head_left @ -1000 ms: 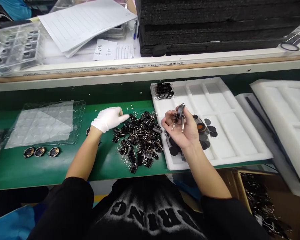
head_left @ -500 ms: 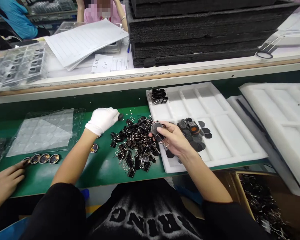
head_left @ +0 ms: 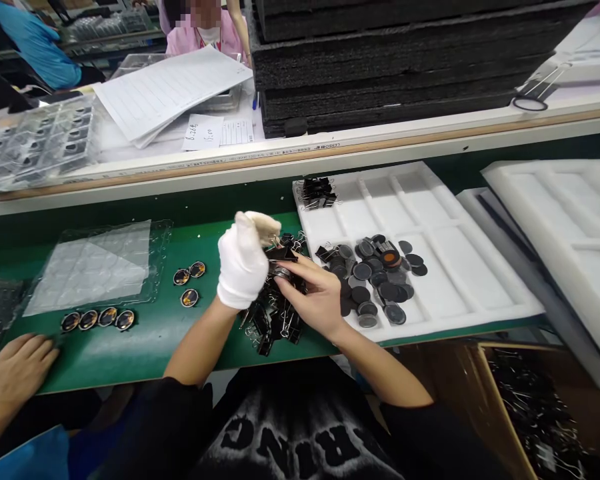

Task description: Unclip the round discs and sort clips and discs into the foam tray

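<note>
My left hand [head_left: 244,261], in a white glove, is curled beside a black binder clip [head_left: 284,254], its fingertips at the clip's wire handles. My bare right hand [head_left: 314,288] pinches a round, dark-rimmed disc [head_left: 281,272] just under that clip. Whether the clip's jaws are on the disc's edge I cannot tell. Both hands are over a heap of black binder clips [head_left: 265,327], partly hidden by them. To the right, several dark and clear round discs [head_left: 363,271] lie loose on a white foam tray [head_left: 460,267].
Several round pieces with orange patterns [head_left: 189,297] lie on the green table [head_left: 145,353] at left, near a clear plastic tray [head_left: 100,260]. A co-worker's hand [head_left: 20,370] rests at the left edge. Black foam sheets [head_left: 405,73] are stacked behind the ledge. A cardboard box [head_left: 500,393] stands lower right.
My left hand has come right from the table's left part to meet my right hand, which has moved left off the tray with its disc. The co-worker's hand has drawn back from the round pieces.
</note>
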Available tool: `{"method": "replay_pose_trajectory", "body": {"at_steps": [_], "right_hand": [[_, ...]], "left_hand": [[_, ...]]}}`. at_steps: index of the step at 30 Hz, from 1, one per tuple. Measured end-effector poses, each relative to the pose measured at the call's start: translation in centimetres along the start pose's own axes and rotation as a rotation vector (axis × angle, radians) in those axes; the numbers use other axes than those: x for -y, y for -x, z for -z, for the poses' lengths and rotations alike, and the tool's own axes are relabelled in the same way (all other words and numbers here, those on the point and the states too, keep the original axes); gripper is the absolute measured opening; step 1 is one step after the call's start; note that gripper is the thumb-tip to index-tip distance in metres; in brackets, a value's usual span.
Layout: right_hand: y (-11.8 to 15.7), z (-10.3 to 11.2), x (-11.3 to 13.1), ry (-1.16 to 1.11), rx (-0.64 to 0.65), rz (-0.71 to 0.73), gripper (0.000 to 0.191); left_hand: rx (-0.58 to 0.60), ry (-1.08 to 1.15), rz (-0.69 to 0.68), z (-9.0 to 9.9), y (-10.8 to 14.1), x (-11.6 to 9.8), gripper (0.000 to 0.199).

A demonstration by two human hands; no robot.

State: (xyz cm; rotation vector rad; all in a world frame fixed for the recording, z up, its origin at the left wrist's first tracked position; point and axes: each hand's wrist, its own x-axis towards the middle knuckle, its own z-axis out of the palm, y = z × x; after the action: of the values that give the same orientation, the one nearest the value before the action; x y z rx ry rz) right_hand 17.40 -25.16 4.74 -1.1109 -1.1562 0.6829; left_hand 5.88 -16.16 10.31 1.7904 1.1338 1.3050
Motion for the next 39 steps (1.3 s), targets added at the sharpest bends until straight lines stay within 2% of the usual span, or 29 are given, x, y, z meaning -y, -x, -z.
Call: {"method": "replay_pose_trajectory", "body": {"at_steps": [3, 7, 13, 16, 19, 22, 26, 29, 31, 34, 36, 37, 39], "right_hand": [[0.9, -0.7, -0.3, 0.038, -0.035, 0.01, 0.024], [1.6, -1.1, -0.6, 0.039, -0.028, 0.013, 0.028], [2.1, -1.3, -0.7, 0.106, -0.068, 0.141, 0.027], [2.4, -1.7, -0.9, 0.064, -0.153, 0.189, 0.027], [2.5, -2.1, -1.3, 0.013, -0.248, 0.155, 0.028], [2.5, -2.4, -1.6, 0.054, -0.274, 0.134, 0.027], [2.6, -2.6, -1.7, 0.128, -0.282, 0.198, 0.034], [2.7, -2.8, -1.9, 0.142, -0.308, 0.179, 0.045], [2.8, -2.9, -2.1, 0.162, -0.292, 0.152, 0.045], [2.8, -1.9, -2.2, 0.219, -0.25, 0.168, 0.044], [2.4, -0.4, -2.1, 0.319, -0.219, 0.287, 0.053], [2.1, 0.6, -2.1, 0.397, -0.187, 0.384, 0.06], [1.3, 2.8, -2.0, 0.573, -0.08, 0.606, 0.073]], "left_hand": [[-0.06, -0.076, -0.026, -0.8, 0.4, -0.8, 0.08], [-0.086, -0.132, -0.085, -1.1, 0.3, -1.4, 0.073], [-0.122, 0.067, -0.051, -1.0, -0.9, -1.0, 0.075], [-0.171, 0.19, -0.022, -0.7, -1.9, -0.5, 0.08], [-0.154, 0.216, -0.035, -0.4, -2.3, -0.4, 0.078], [-0.134, 0.167, -0.077, -0.4, -1.9, -0.4, 0.078], [-0.166, 0.099, -0.115, -0.5, -1.1, -0.4, 0.077], [-0.186, 0.092, -0.082, -0.9, -0.7, -0.2, 0.075], [-0.183, 0.102, -0.038, -1.1, -0.5, 0.1, 0.074], [-0.131, 0.107, 0.058, -1.1, -0.2, 0.5, 0.075], [-0.039, 0.08, 0.1, -0.3, 0.0, 0.6, 0.071], [0.042, 0.051, 0.114, 0.2, 0.1, 0.5, 0.066], [0.306, -0.019, 0.166, 1.5, 0.2, 0.4, 0.055]]}}
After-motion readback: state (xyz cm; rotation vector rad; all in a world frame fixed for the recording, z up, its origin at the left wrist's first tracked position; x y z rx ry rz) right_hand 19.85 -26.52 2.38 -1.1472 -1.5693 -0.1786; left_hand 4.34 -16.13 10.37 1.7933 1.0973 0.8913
